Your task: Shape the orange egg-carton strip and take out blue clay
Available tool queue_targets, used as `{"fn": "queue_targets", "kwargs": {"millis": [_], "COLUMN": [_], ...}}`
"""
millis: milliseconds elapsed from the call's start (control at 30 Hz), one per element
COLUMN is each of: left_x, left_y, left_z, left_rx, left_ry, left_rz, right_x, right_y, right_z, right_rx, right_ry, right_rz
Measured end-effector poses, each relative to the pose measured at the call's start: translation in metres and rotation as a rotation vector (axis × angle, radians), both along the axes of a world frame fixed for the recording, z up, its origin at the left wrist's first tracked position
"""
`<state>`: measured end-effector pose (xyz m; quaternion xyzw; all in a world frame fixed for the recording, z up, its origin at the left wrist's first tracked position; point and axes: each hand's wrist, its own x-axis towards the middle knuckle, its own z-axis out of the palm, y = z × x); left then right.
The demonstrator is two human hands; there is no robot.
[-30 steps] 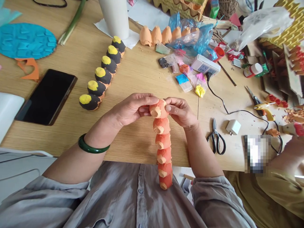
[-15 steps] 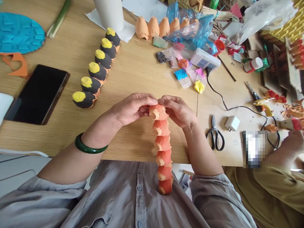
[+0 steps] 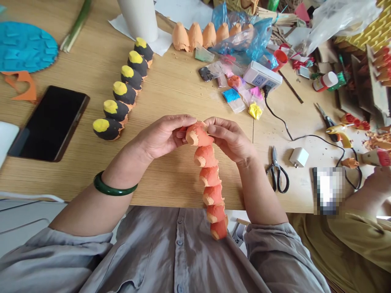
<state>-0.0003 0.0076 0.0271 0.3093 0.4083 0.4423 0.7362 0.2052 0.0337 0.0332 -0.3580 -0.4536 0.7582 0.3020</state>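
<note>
Your wooden surface (image 3: 171, 93) spreads across the whole view, crowded with craft scraps at the far right, and your grey button shirt (image 3: 183, 260) fills the bottom edge. A row of 6 black cups with yellow tops (image 3: 124, 92) runs diagonally on your left, a black phone (image 3: 50, 122) lies further left, and a blue textured disc (image 3: 26, 47) sits near the far left corner. A white power strip (image 3: 261, 75) lies ahead and right of centre, with black-handled scissors (image 3: 277, 175) and a white charger (image 3: 298, 157) nearer you. A co-worker's hand (image 3: 378, 187) shows at the right edge, well apart from yours.

Your orange egg-carton strip (image 3: 210, 176) of 6 cups lies directly in front of you. Its long axis runs from your hands back toward your shirt, curving slightly to your right, and its lower end hangs past the edge of the surface. Your left hand (image 3: 163, 136) and right hand (image 3: 230, 138) are close together, clamped on the top cup from either side. Your right forearm (image 3: 262, 195) lies nearer the lower cups. A green bangle (image 3: 115, 188) circles your left wrist. You can read no brand or writing on anything here.
</note>
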Motion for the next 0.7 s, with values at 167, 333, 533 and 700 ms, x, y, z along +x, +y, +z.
{"fn": "queue_targets", "kwargs": {"millis": [167, 333, 533, 700], "left_x": [-0.003, -0.011, -0.011, -0.008], "left_y": [0.000, 0.000, 0.000, 0.000], "left_z": [0.001, -0.001, 0.002, 0.004], "left_rx": [-0.019, 0.048, 0.011, 0.011], "left_ry": [-0.008, -0.011, 0.064, 0.074], "left_rz": [-0.017, -0.165, -0.186, -0.169], "right_x": [0.002, 0.000, -0.004, -0.007], "right_y": [0.002, 0.001, 0.000, 0.000], "right_z": [0.000, -0.006, -0.012, -0.015], "right_rx": [0.086, 0.111, 0.125, 0.107], "right_ry": [-0.019, -0.023, 0.024, 0.025], "right_rz": [0.029, 0.050, 0.079, 0.071]}}
